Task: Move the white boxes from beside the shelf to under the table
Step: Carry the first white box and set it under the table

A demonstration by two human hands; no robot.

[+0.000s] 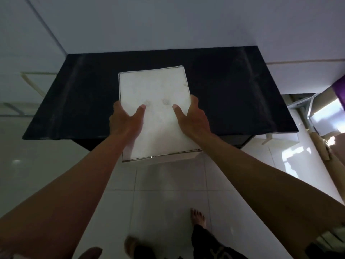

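A white box [155, 90] is held up in front of me, above the near edge of a black table [233, 94]. My left hand [124, 118] grips its left side, thumb laid on the top face and fingers curled round the edge. On the opposite side my right hand [192, 116] holds it the same way, thumb on top. The box's near end juts out past the table edge over the tiled floor. The underside of the box and the space under the table are hidden.
The black table stands against a white wall. To its right are a metal frame [306, 107] and a purple object [340, 90]. White floor tiles [168, 193] stretch toward me, with my bare feet [197, 217] at the bottom.
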